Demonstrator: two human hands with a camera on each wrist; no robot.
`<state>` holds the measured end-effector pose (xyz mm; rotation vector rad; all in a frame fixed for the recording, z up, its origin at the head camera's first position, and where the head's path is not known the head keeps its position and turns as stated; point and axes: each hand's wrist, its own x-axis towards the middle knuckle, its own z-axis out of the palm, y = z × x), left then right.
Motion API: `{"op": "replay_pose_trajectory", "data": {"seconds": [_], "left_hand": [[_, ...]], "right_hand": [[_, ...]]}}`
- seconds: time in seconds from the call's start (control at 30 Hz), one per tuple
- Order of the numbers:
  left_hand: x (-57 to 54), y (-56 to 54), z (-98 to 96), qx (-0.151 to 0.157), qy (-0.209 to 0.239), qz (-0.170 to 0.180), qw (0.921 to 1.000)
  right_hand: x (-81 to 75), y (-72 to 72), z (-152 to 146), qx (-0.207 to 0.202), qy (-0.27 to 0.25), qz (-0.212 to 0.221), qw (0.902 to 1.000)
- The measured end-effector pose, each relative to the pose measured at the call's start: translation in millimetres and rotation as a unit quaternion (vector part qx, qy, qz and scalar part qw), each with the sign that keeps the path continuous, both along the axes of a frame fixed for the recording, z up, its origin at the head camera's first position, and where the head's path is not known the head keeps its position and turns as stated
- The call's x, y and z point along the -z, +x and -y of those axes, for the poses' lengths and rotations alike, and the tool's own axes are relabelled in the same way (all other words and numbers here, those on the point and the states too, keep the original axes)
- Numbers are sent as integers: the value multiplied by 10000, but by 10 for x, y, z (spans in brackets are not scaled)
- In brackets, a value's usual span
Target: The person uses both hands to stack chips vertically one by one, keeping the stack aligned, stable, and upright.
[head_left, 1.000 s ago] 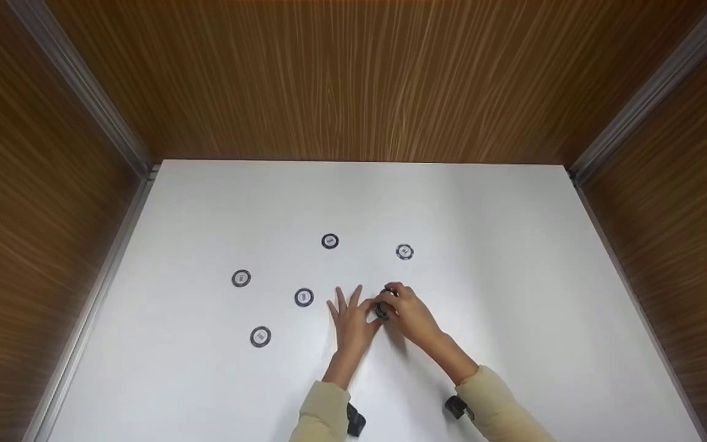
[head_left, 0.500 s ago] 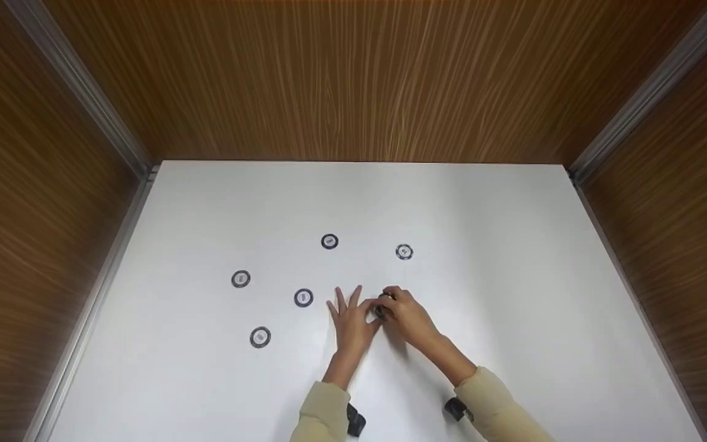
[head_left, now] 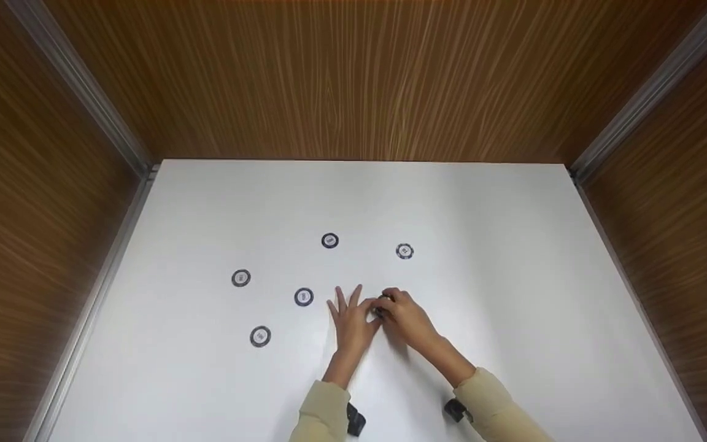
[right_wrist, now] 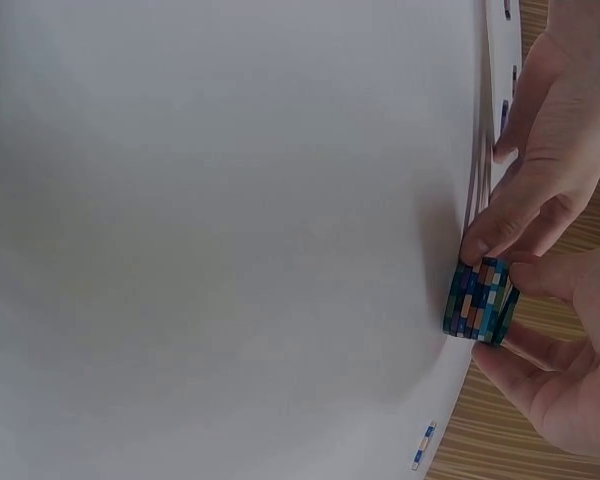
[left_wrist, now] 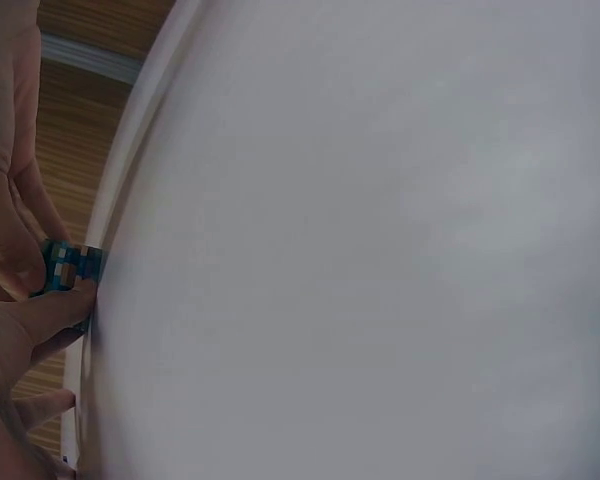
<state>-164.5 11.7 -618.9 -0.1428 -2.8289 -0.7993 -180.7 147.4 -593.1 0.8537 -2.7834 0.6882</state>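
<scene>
A short stack of poker chips (right_wrist: 475,298), multicoloured at the edges, stands on the white table between my hands. My left hand (head_left: 351,328) holds its lower part between thumb and index finger, the other fingers spread on the tabletop. My right hand (head_left: 412,320) grips the top of the stack with its fingertips. In the right wrist view the uppermost chip sits slightly tilted, with a thin gap beneath it. From the head, the fingers cover most of the stack; the left wrist view shows its blue edges (left_wrist: 65,268) at the far left.
Single chips lie flat and apart: one (head_left: 330,240) and another (head_left: 404,251) beyond the hands, and several to the left, including the nearest (head_left: 304,297) and the lowest (head_left: 260,336). Wood-grain panels (head_left: 353,80) wall the white table (head_left: 513,258) at back and sides.
My right hand has come slightly down and closer to the left hand, bringing its chips onto the stack. My left hand has stayed in place, and the loose chips have not moved.
</scene>
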Motion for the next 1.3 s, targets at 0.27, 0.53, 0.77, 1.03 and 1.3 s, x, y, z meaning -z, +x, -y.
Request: {"op": "replay_pose_trajectory", "data": {"seconds": [0.27,0.53,0.77,1.03,1.3], "left_hand": [[-1,-3,1,40,-51,55,10000],[-3,1,6,15,-59,120,9999],[14,0,7,51,-50,28,10000],[10,0,13,82,1,16,10000],[5,-4,6,32,-67,128,9999]], "right_hand": [[2,10,2,-38,-58,-138,9999],[10,24,3,-42,-28,-246,9997],[21,23,1,-23,-10,-265,9996],[18,25,0,33,26,-111,9999],[8,2,-18,89,-21,-2,10000]]}}
